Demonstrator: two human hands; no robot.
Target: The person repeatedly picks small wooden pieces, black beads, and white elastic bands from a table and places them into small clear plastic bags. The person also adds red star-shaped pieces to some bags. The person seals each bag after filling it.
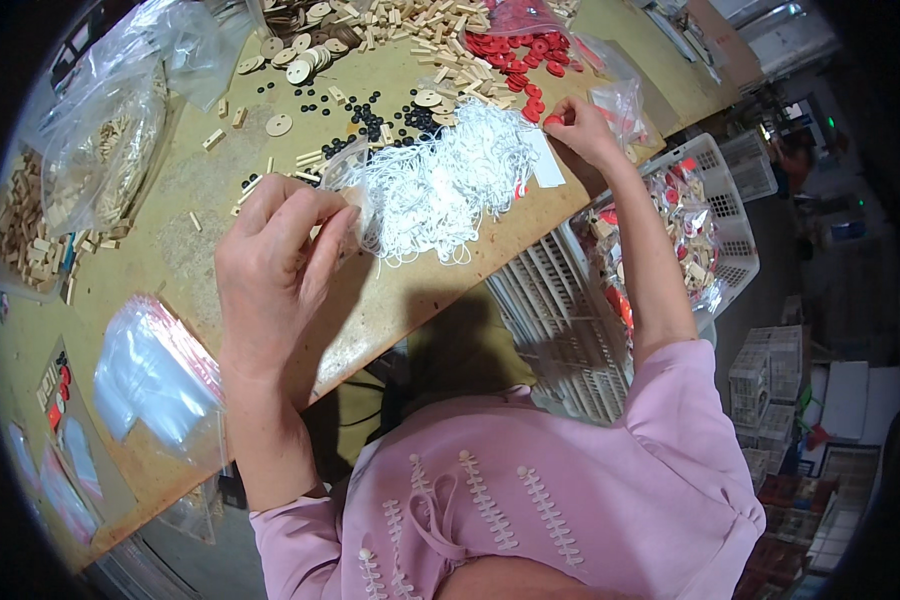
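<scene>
My left hand [280, 260] is closed in a pinch on a small clear plastic bag [348, 170], held up over the table; its contents are hard to make out. On the far right side of the table, my right hand [582, 132] has its fingers pressed together on a red disc [554, 120]. Between the hands spreads a tangled heap of white elastic cords [435, 195]. Just beyond it lie black beads [370, 118], pale wooden discs [310, 62] and small wooden blocks [450, 45]. More red discs [520, 50] are piled near my right hand.
Flat zip bags [160, 370] lie in a stack at the near left. A tub of wooden pieces [30, 240] and a large clear bag of sticks [110, 150] stand at the left edge. Below the table's right edge is a white crate [735, 220] with filled bags.
</scene>
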